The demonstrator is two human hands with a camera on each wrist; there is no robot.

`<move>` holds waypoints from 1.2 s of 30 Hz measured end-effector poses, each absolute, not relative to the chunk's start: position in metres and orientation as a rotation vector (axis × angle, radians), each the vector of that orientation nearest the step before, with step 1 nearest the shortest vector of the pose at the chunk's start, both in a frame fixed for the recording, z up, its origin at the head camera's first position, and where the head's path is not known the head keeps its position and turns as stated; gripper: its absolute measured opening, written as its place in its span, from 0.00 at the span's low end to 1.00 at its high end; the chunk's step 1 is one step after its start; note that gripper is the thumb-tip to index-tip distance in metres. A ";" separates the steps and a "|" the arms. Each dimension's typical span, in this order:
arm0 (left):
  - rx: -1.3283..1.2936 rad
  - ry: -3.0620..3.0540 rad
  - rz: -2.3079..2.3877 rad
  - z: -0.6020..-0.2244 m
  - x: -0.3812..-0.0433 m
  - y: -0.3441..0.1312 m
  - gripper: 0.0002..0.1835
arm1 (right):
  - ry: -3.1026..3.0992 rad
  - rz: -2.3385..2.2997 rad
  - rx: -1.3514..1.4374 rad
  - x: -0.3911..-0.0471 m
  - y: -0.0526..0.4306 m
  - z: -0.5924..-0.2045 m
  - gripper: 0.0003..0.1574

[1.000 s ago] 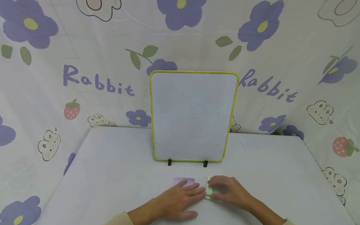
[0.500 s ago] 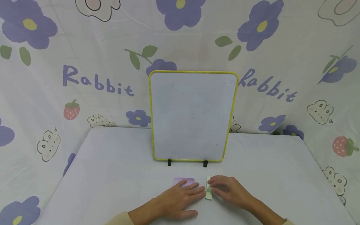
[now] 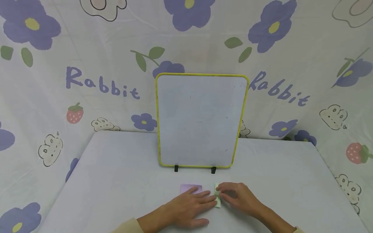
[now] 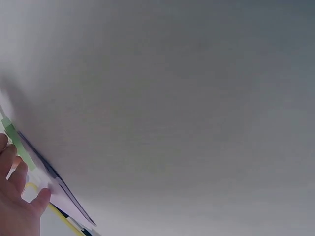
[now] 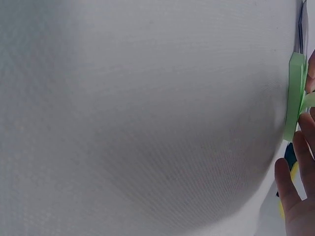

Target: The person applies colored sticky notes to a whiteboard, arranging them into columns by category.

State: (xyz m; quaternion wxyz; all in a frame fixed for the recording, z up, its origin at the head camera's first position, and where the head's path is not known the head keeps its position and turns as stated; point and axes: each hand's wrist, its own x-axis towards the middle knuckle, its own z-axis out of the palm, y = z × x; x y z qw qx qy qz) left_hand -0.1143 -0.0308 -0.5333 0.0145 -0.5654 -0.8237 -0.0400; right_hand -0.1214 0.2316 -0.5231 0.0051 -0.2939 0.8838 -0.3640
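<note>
A pale green folded paper strip lies upright-on in the head view, between my two hands. My left hand is spread flat with straight fingers, its fingertips at the strip's left edge. Under those fingers a purple sheet shows only its far part. My right hand comes from the other side, thumb and index finger pinching a raised flap of the green strip. In the right wrist view the folded strip has this flap standing off it by the fingertips. The left wrist view catches the strip beside the left fingers.
A whiteboard with a yellow frame stands behind the hands on small black feet. White cloth covers the table. Behind it hangs a curtain printed with flowers and rabbits.
My right thumb has moved up toward the index finger, lifting a flap of the green paper. The left fingertips have shifted slightly right onto the strip's edge.
</note>
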 end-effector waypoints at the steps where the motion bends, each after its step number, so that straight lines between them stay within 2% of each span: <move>1: -1.758 -2.567 -0.126 -0.533 -0.115 -0.029 0.33 | 2.770 -1.131 -0.907 -0.122 0.232 -0.523 0.08; 11: -1.744 -2.599 -0.131 -0.533 -0.117 -0.023 0.32 | 2.801 -1.087 -0.818 -0.121 0.228 -0.519 0.09; 27: -1.789 -2.582 -0.100 -0.518 -0.128 -0.015 0.24 | 2.883 -1.123 -0.759 -0.127 0.223 -0.513 0.08; 36: -1.783 -2.608 -0.118 -0.524 -0.130 -0.016 0.24 | 2.831 -1.175 -0.632 -0.133 0.220 -0.508 0.07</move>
